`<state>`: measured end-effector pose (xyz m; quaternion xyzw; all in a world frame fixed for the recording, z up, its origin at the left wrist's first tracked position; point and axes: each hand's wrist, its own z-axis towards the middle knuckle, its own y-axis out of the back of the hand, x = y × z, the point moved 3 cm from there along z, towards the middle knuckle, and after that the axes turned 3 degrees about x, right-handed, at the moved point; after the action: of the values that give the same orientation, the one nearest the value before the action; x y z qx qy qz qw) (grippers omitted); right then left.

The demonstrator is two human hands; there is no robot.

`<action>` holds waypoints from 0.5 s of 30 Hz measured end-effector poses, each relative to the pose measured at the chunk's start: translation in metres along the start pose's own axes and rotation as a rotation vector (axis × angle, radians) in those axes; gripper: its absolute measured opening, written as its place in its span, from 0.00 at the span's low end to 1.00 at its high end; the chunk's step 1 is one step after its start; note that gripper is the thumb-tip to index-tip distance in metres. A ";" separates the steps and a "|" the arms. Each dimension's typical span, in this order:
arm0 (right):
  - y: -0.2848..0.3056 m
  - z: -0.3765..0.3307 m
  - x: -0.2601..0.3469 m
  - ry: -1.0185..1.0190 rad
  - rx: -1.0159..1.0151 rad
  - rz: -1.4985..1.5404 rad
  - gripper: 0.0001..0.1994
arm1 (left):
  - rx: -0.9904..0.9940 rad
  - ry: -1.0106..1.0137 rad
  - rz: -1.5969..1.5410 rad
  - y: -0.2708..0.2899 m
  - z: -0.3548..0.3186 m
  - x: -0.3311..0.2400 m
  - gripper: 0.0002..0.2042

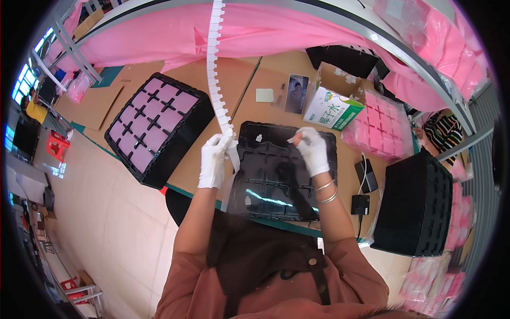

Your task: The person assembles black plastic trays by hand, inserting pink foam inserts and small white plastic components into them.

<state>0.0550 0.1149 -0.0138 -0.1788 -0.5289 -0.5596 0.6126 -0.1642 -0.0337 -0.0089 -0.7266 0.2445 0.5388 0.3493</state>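
Both of my hands wear white gloves. My left hand [214, 159] is closed on a long white strip [213, 69] edged with small tabs; it hangs down from above, and its tail shows below the fingers. Over a black compartmented plastic tray [255, 183], my right hand [312, 150] pinches a small white tag [290, 141], its fingertips bare. Clear film seems to cover the tray, which reflects light near its front. One white tag [258, 137] lies at the tray's far left, another [247, 201] at its near left.
A stack of black trays with pink sheets [154, 122] stands left. Behind are a phone [296, 94], a white card [264, 95] and an open carton [334, 106]. Right are wrapped pink trays [380, 125], a black adapter [360, 204] and more black trays [411, 204]. Another person [443, 133] is far right.
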 end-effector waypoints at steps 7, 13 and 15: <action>0.071 0.013 -0.145 -0.222 0.152 -0.961 0.07 | -0.021 0.002 -0.004 0.000 -0.005 0.003 0.09; 0.033 0.016 -0.110 -0.204 -0.171 -0.599 0.11 | 0.000 0.012 -0.103 -0.027 -0.013 0.003 0.07; -0.015 0.004 -0.035 -0.163 -0.017 -0.013 0.09 | 0.023 0.011 -0.136 -0.035 -0.013 0.006 0.07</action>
<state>0.0464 0.1310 -0.0471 -0.2254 -0.5734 -0.5517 0.5621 -0.1285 -0.0213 -0.0041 -0.7404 0.2027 0.5071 0.3919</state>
